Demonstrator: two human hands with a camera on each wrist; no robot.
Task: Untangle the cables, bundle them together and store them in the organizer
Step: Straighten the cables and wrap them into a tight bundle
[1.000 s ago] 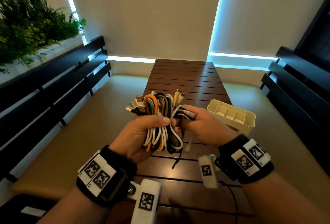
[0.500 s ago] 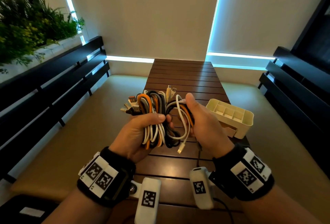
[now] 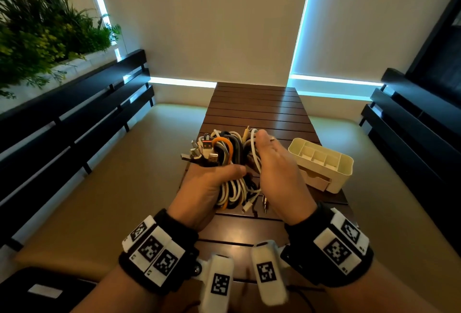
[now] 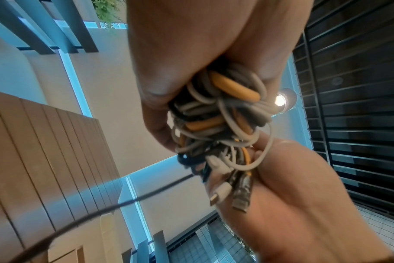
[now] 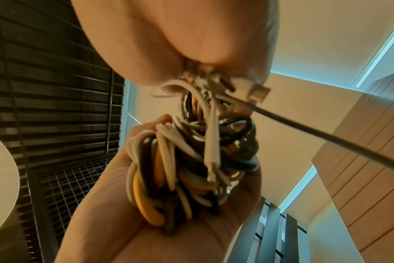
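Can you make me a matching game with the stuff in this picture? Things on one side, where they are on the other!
Things:
1. cable bundle
2. organizer
3. plants
4. marker bands

Places:
A. high up on the left
B. on both wrists
C. held in both hands
D. on the wooden table, right of the hands

Pairs: 1-C, 2-D, 3-A, 4-B

A bundle of cables, white, black, grey and orange, is gripped in the left hand above a slatted wooden table; its right side is clasped by the right hand; a cream organizer with open compartments is seen just right of the hands; plugs are splayed at the bundle's upper left.
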